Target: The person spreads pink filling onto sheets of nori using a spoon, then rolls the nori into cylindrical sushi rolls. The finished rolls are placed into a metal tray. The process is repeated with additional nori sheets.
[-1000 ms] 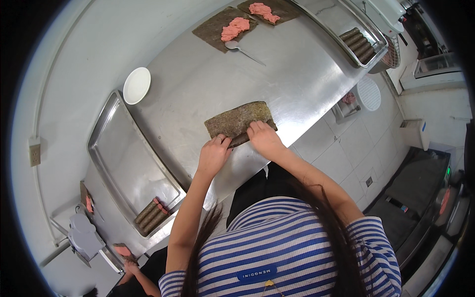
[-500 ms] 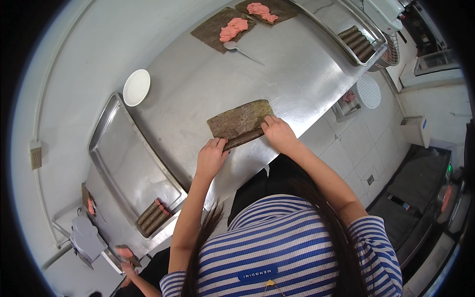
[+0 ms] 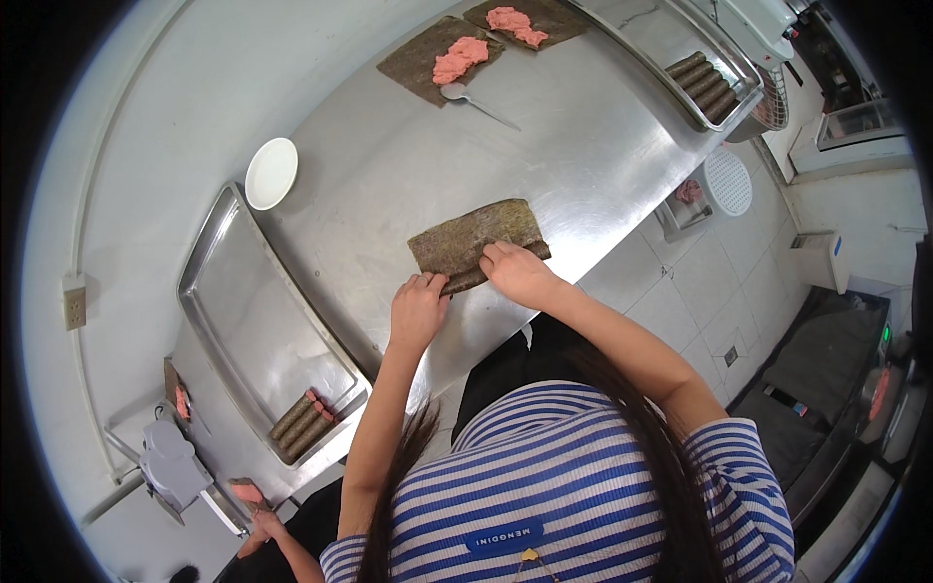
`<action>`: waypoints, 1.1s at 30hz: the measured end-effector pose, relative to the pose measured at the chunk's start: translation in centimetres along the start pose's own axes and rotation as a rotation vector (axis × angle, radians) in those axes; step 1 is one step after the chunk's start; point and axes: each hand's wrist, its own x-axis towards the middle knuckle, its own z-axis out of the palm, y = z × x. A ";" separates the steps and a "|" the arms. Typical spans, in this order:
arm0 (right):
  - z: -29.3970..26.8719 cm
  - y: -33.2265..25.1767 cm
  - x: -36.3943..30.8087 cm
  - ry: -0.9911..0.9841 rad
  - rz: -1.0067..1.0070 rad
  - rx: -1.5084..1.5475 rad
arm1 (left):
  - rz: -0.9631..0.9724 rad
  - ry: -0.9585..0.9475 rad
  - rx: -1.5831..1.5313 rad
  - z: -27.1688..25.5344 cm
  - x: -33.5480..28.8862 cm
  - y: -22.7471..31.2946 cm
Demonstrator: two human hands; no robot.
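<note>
A dark green seaweed sheet [image 3: 472, 236] lies on the steel table in front of me, its near edge rolled into a thin tube. My left hand [image 3: 420, 303] grips the left end of that rolled edge with bent fingers. Nearer the middle of the roll, my right hand [image 3: 515, 270] pinches it, leaving its right end uncovered. Any filling inside the roll is hidden. Toward the far side lie two more seaweed sheets, one [image 3: 413, 66] near a spoon [image 3: 476, 105], each bearing a mound of pink paste [image 3: 460, 60].
A steel tray [image 3: 233, 321] on the left holds several finished rolls [image 3: 303, 428]; another tray [image 3: 671, 83] at far right holds more rolls [image 3: 702, 85]. A white plate [image 3: 271, 173] stands by the wall. At lower left, a co-worker's hands [image 3: 260, 530] are near a paste-topped sheet.
My right hand has slid left along the roll, from its right end toward the middle. My left hand stays at the left end. The co-worker's hands have shifted slightly.
</note>
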 end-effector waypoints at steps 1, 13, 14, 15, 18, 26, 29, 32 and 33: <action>0.0 0.2 -0.1 0.000 0.005 0.006 | -0.004 -0.007 0.002 -0.1 0.0 0.1; -0.7 0.9 0.6 -0.074 0.015 0.067 | -0.075 -0.184 -0.094 -0.2 1.9 1.6; -0.6 0.9 0.6 -0.078 0.021 0.079 | -0.084 -0.170 -0.088 -0.3 1.9 1.7; -0.7 1.0 0.6 -0.089 0.021 0.085 | -0.092 -0.156 -0.082 -0.3 1.7 1.9; -1.0 1.1 0.7 -0.110 0.019 0.109 | -0.146 -0.164 -0.063 -0.5 1.6 2.6; -2.6 4.0 -0.3 -0.198 0.096 0.190 | -0.274 -0.134 -0.226 -0.4 1.7 1.9; -3.8 5.2 0.0 -0.328 0.184 0.267 | -0.273 -0.150 -0.304 -0.3 1.8 1.1; -4.4 5.7 0.5 -0.344 0.217 0.279 | -0.269 -0.188 -0.356 -0.1 2.1 0.3; -4.7 5.4 0.5 -0.282 0.210 0.256 | -0.265 -0.205 -0.362 -0.3 2.3 0.2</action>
